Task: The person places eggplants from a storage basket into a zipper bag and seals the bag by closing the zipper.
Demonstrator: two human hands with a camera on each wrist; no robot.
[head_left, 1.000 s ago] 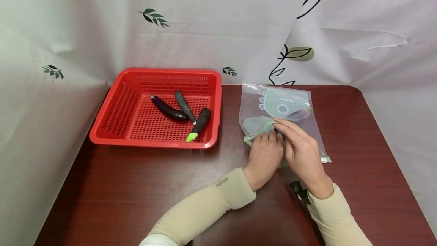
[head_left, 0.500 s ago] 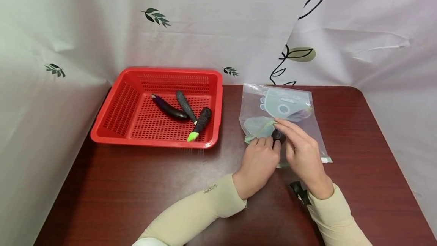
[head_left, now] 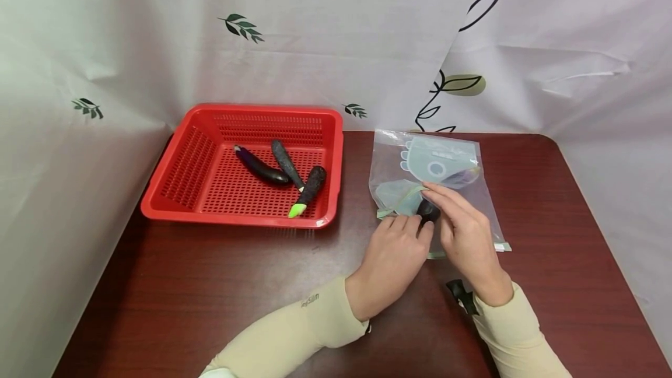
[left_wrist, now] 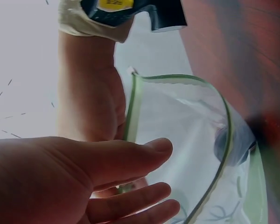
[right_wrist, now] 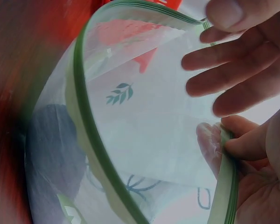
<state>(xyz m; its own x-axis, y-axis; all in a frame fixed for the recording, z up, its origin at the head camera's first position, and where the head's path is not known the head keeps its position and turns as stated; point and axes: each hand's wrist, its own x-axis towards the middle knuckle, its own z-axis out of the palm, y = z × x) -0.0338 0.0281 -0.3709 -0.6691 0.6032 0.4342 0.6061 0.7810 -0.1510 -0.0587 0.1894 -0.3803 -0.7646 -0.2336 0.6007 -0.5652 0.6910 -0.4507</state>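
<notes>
A clear zip bag (head_left: 462, 209) with a printed pale green picture lies on the table, its green-rimmed mouth toward me. My right hand (head_left: 467, 238) pinches the rim and holds the mouth raised; in the right wrist view its thumb and fingers grip the green zip strip (right_wrist: 228, 182). My left hand (head_left: 394, 255) is at the mouth with its fingers extended, holding nothing in the left wrist view. Close to its fingertips in the head view is a dark rounded end (head_left: 428, 210) of a thing in the bag. A purplish shape (head_left: 464, 177) shows through the plastic farther back.
At the left stands a red perforated basket (head_left: 241, 219). In it lie a glossy eggplant (head_left: 262, 171), a dull dark long vegetable (head_left: 286, 162) with a pale tip and another dark one (head_left: 312, 185) with a bright green end. A white patterned sheet (head_left: 294, 45) hangs behind the table.
My left hand has drawn back from the bag's mouth toward the lower left, its fingers loosening. The dark end in the bag has come into view. My right hand has stayed on the rim.
</notes>
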